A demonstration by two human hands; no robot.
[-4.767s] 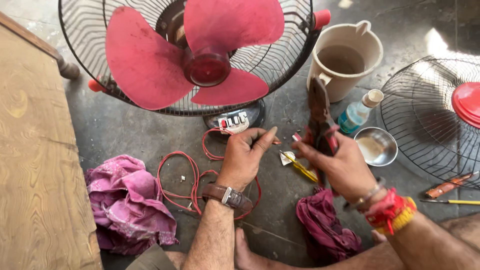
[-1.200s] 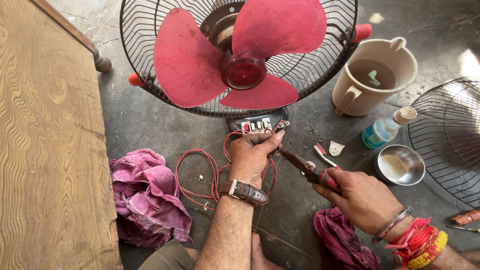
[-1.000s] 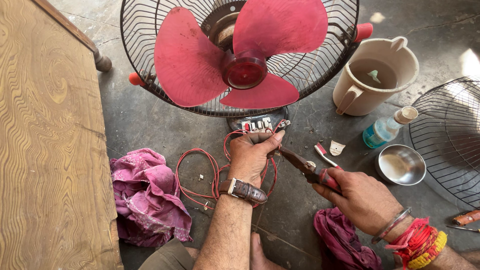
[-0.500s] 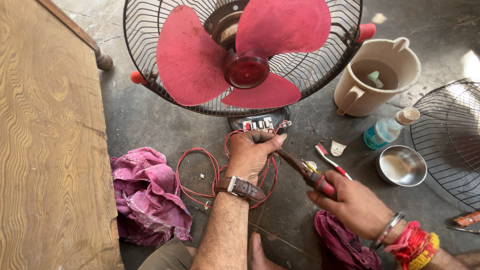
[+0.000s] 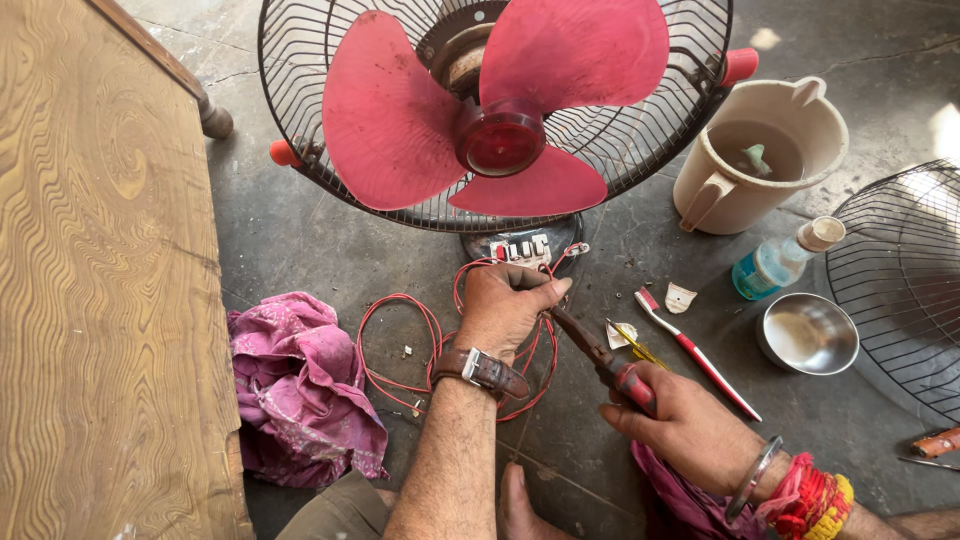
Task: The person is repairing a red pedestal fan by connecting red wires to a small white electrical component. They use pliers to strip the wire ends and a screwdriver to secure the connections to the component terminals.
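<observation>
Two bare hands are seen low in the head view, over a grey concrete floor (image 5: 300, 250). Nearest the camera, the right hand (image 5: 685, 425) is closed around the red grip of a pair of pliers (image 5: 598, 355). The long axis of the pliers runs on a diagonal, from the grip at lower right up to the nose at upper left, and the nose is pointed at the left hand (image 5: 508, 310). The left hand, with a brown-strapped watch (image 5: 482, 368) on its wrist, is curled shut over strands of red wire (image 5: 400, 345); thumb and fingertips are pressed together just where the pliers' nose arrives. The rest of the wire is laid in loose loops on the floor around and under that hand.

A crumpled pink cloth (image 5: 300, 390) is found to the left, beside a wooden table top (image 5: 100, 280). A red-handled toothbrush (image 5: 695, 352) and a small steel bowl (image 5: 808, 335) are set to the right, near a small clear bottle (image 5: 785, 260).

Farther off, a fan base with switches (image 5: 522, 245) is placed just beyond the left hand, and above it the red fan blades (image 5: 500, 110) are shown inside an open wire guard (image 5: 290, 60). A beige jug (image 5: 760, 155) is stood at upper right, and a loose fan grille (image 5: 900, 280) is laid at the right edge.
</observation>
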